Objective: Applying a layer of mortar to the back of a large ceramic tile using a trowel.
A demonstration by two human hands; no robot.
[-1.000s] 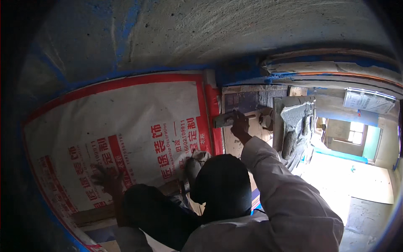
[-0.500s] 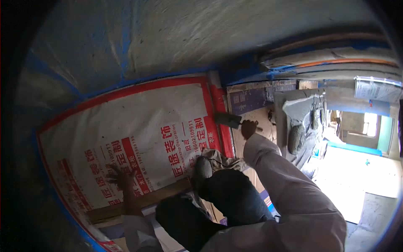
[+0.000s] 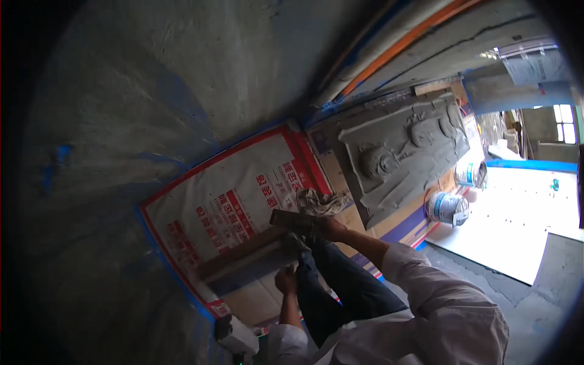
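My right hand (image 3: 331, 230) is closed around the handle of a trowel (image 3: 293, 221). Its dark, flat blade points left, above the edge of the printed sheet. My left hand (image 3: 286, 280) is curled shut beside my left leg, and whatever it might hold is hidden. A crumpled cloth (image 3: 322, 203) lies just beyond the trowel. To the right, a board (image 3: 350, 159) carries a thick spread of wet grey mortar (image 3: 404, 149), with mounds and ridges in it.
A white sheet with red borders (image 3: 243, 164) covers the surface ahead, beside a rough grey wall (image 3: 121, 109). Cardboard (image 3: 398, 222) lies under the mortar board. Two buckets (image 3: 447, 208) stand right of it. A white boxy object (image 3: 236, 334) is at lower left.
My left hand has left the printed sheet, drawn back toward my leg and closed. My right hand has brought the trowel down and nearer to me. The view has turned, showing the buckets.
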